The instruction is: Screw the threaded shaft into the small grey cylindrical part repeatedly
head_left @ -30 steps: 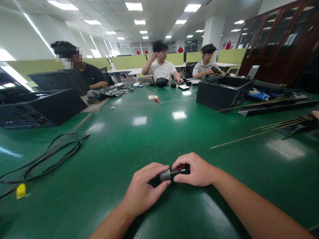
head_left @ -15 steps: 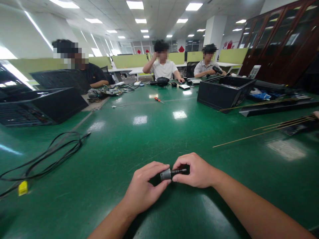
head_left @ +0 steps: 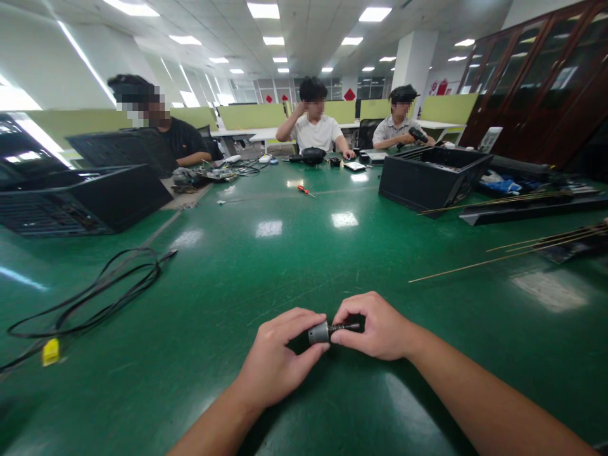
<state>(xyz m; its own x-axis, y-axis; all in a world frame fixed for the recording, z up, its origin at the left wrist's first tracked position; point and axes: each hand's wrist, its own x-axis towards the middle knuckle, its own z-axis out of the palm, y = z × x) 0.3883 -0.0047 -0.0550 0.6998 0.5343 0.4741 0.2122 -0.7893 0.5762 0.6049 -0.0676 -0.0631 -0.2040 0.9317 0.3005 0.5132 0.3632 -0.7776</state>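
Both my hands hold a hole saw [head_left: 319, 333] low over the green table, lying sideways between them. Its short grey cup, with a small dark hole in the side, sits between the thumb and fingers of my left hand [head_left: 280, 358]. My right hand [head_left: 377, 326] pinches at the other end, where a dark coil spring surrounds the thin shaft. That shaft's tip points right, into the gap under my right hand's curled fingers. My fingertips hide part of the spring and the cup's rim.
Black cables [head_left: 109, 285] with a yellow tag [head_left: 50, 351] lie left. A black computer case [head_left: 85, 202] stands far left, another black case [head_left: 427, 177] at right. Thin brass-coloured rods [head_left: 456, 269] reach in from the right. A red screwdriver [head_left: 304, 190] lies farther back. Several people sit beyond.
The whole view has shifted slightly, so the scene sits a little farther right. My hands keep almost the same hold on the hole saw.
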